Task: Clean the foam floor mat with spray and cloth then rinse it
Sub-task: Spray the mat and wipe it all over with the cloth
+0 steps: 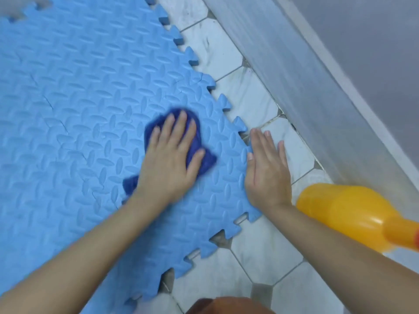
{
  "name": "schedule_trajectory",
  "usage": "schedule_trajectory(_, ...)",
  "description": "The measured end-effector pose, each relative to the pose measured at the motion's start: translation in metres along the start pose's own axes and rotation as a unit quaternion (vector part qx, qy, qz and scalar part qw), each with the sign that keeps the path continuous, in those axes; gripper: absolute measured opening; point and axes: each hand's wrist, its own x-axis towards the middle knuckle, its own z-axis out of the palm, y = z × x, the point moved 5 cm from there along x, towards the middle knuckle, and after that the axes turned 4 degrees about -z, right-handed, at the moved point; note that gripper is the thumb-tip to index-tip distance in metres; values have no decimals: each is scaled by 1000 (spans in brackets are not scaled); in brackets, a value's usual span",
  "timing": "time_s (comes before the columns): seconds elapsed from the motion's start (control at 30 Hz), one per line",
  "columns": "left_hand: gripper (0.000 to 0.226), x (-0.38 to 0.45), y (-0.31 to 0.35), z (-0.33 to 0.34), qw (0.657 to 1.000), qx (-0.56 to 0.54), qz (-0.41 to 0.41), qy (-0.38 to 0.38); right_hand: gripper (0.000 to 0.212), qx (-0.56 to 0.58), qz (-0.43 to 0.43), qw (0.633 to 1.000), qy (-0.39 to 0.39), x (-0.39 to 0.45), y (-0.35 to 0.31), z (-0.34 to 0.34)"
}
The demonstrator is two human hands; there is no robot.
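**Foam mat mid-wipe, spray bottle set aside**

Foam mat (79, 98) fills the left and centre of the frame, flat on the tiled floor (260, 250). To wipe well, press evenly in overlapping strokes, working into the ridges. At lower right stands the orange spray bottle (344, 214). The right hand (267, 171), fingers straight and grasping nothing, steadies the mat's toothed edge. Left hand (172, 155) presses the dark blue cloth (204, 164) down, fingers spread flat.

Both bare forearms reach forward from the bottom edge of the view, the left from the lower left and the right from the lower right. The left hand (169, 159) lies palm-down with fingers spread and straight, pressing flat. The right hand (266, 168) lies just to its right, also palm-down, fingers straight and close together.
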Motion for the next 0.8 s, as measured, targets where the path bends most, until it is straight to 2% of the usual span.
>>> schedule_trajectory(0.13, 66, 82, -32, -20, 991, -23, -121, 45, 56, -7, 0, 1000, 10, 1, 0, 2)
schedule_trajectory(0.2, 66, 102, -39, -23, 990, -26, -132, 48, 55, 0, -1, 1000, 21, -2, 2, 3)
schedule_trajectory(0.27, 64, 103, -32, -22, 995, -15, -90, 43, 55, 9, -1, 999, 33, -3, 0, 2)
schedule_trajectory(0.37, 64, 63, -11, -12, 999, -2, 22, -33, 53, 20, -2, 999, 31, -1, 3, 3)
schedule_trajectory(0.53, 67, -82, 24, 11, 977, 36, 185, -98, 52, 24, 3, 1000, 15, 1, 3, 2)
schedule_trajectory(0.63, 61, -133, -1, 15, 970, 54, 219, -91, 53, 15, -3, 1000, 8, 1, 1, 3)
schedule_trajectory(0.7, 61, -140, -39, 8, 984, 61, 156, -54, 50, 10, -2, 1000, -9, 3, 1, 1)
schedule_trajectory(0.8, 71, -151, -114, -12, 997, 25, -71, -15, 49, -1, 13, 1000, -28, 0, -3, 1)
